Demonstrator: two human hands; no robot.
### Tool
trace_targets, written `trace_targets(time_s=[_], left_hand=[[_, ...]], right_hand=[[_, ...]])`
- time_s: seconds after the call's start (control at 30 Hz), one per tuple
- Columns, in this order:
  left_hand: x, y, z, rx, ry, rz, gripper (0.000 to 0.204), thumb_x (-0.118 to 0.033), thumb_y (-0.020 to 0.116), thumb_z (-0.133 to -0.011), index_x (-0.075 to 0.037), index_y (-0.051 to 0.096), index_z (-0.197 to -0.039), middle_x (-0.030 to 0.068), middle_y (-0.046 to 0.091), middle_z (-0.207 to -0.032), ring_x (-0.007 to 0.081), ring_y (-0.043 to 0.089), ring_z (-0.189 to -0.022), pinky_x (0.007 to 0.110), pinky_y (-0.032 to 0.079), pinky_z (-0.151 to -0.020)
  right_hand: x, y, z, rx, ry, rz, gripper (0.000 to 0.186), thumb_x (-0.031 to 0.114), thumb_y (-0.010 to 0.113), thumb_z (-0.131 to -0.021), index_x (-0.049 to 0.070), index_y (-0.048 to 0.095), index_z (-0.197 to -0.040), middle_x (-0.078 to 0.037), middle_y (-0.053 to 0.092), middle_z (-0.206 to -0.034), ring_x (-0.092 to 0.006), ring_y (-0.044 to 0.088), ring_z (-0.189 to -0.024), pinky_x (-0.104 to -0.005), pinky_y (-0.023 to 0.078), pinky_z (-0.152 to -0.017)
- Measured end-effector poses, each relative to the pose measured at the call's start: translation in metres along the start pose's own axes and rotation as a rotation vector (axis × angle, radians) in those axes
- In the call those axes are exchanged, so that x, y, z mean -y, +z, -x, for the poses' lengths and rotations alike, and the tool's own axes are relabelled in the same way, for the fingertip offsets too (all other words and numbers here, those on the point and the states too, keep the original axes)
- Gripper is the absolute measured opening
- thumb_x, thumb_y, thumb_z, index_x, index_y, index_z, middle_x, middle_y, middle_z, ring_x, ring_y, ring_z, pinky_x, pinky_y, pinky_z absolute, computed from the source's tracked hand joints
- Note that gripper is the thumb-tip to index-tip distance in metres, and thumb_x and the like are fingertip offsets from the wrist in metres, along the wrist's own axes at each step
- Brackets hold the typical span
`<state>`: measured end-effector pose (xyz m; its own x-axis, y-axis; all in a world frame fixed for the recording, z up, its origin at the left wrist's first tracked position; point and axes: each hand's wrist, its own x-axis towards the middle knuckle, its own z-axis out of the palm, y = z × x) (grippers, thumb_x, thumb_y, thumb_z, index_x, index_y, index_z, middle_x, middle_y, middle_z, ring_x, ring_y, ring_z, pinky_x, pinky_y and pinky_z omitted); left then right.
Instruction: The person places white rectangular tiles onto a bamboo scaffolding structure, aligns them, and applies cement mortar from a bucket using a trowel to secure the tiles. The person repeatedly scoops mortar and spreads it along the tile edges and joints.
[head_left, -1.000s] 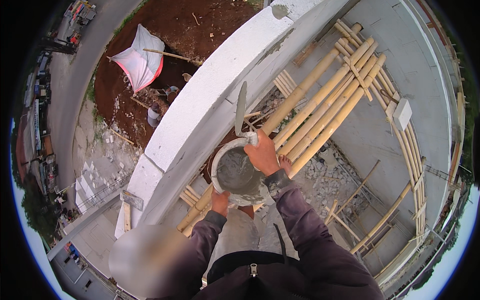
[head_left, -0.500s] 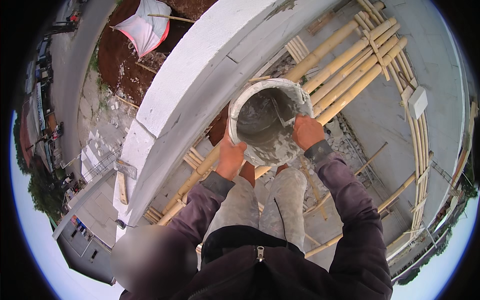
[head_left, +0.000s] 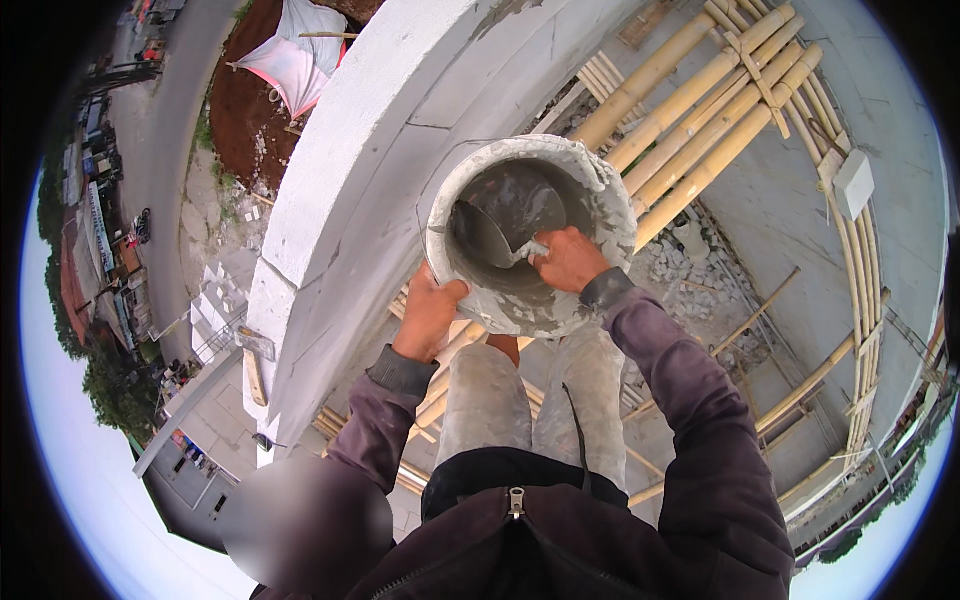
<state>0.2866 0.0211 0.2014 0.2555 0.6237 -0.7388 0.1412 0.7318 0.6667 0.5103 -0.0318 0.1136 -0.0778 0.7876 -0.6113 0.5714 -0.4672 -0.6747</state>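
Note:
A grey, mortar-caked bucket point(head_left: 600, 205) is held up in front of my chest, its mouth tilted toward me. My left hand point(head_left: 428, 312) grips the bucket's lower left rim. My right hand point(head_left: 568, 258) reaches inside it and is shut on the handle of a trowel point(head_left: 490, 235), whose blade lies against the wet grey mortar point(head_left: 530, 205) at the bottom. Both sleeves are dark purple. My mortar-stained trousers point(head_left: 535, 395) show below the bucket.
A white plastered parapet wall point(head_left: 400, 130) curves past on the left, close to the bucket. I stand on bamboo scaffold poles point(head_left: 700, 120) high above rubble point(head_left: 690, 280). Far below lie red earth, a white tarp point(head_left: 295, 55) and a road.
The bucket has come up nearer to the camera and tipped toward me. My right hand moved from the rim into the bucket with the trowel. My left hand stays under the left rim.

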Motion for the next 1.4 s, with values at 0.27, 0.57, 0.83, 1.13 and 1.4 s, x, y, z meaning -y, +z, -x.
trace_targets(time_s=[0.27, 0.57, 0.83, 1.13, 1.4], left_hand=[[-0.012, 0.016, 0.006, -0.050, -0.018, -0.016, 0.054, 0.012, 0.053, -0.084, 0.002, 0.048, -0.137, 0.0109, 0.063, -0.123, 0.0233, 0.062, -0.111, 0.036, 0.048, -0.098], [-0.004, 0.002, -0.001, -0.013, -0.101, -0.093, 0.055, 0.005, 0.054, -0.083, 0.004, 0.047, -0.137, 0.0127, 0.063, -0.123, 0.0240, 0.062, -0.113, 0.038, 0.048, -0.101], [0.037, -0.040, -0.019, -0.038, -0.083, -0.097, 0.062, 0.010, 0.056, -0.081, 0.000, 0.045, -0.142, 0.0133, 0.062, -0.123, 0.0258, 0.062, -0.109, 0.038, 0.053, -0.092], [0.090, -0.114, 0.020, -0.089, -0.163, 0.113, 0.056, 0.012, 0.051, -0.082, 0.001, 0.047, -0.137, 0.0133, 0.062, -0.124, 0.0275, 0.062, -0.113, 0.041, 0.052, -0.096], [0.111, -0.207, 0.091, -0.140, -0.202, 0.055, 0.059, 0.014, 0.051, -0.081, 0.002, 0.047, -0.139, 0.0144, 0.062, -0.129, 0.0282, 0.062, -0.116, 0.039, 0.049, -0.100]], right_hand=[[-0.008, -0.007, -0.009, 0.037, -0.010, -0.189, 0.044, 0.026, 0.068, -0.086, -0.005, 0.069, -0.118, -0.031, 0.069, -0.106, -0.0451, 0.066, -0.104, -0.0445, 0.051, -0.094], [-0.025, 0.022, 0.026, -0.189, -0.246, -0.453, 0.030, 0.021, 0.070, -0.088, -0.007, 0.069, -0.098, -0.015, 0.067, -0.075, -0.0226, 0.063, -0.063, -0.0365, 0.049, -0.062], [-0.003, 0.063, 0.058, 0.022, -0.125, -0.963, 0.023, 0.014, 0.066, -0.092, -0.003, 0.069, -0.107, -0.002, 0.059, -0.069, -0.0074, 0.052, -0.057, -0.0255, 0.040, -0.052], [0.104, 0.052, 0.013, -0.304, -0.061, -1.119, 0.020, 0.018, 0.060, -0.094, -0.002, 0.062, -0.099, -0.006, 0.062, -0.075, -0.0129, 0.057, -0.054, -0.0278, 0.043, -0.047], [0.186, 0.031, -0.021, -0.584, 0.109, -0.856, 0.037, 0.018, 0.060, -0.084, -0.017, 0.062, -0.097, -0.015, 0.064, -0.071, -0.0216, 0.062, -0.052, -0.0353, 0.046, -0.045]])
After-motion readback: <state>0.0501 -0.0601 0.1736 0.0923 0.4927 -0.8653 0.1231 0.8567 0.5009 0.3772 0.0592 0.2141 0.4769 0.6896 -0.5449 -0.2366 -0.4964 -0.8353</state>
